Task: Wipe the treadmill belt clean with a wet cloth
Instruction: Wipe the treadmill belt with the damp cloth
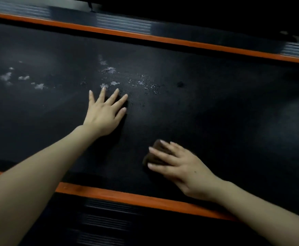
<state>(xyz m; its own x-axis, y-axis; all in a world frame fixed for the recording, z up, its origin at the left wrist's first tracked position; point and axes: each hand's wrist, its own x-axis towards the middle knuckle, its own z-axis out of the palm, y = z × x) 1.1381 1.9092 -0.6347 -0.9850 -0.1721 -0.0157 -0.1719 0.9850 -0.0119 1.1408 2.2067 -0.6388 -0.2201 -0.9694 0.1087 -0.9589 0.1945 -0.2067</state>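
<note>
No legible text or markings.

This is an exercise spot, either a gym or a home workout corner; which one cannot be told. A treadmill fills the view: the wide black textured treadmill belt, orange trim strips along both long edges, and ribbed black side rails outside them. The light is dim, and the surroundings are lost in darkness.
</note>
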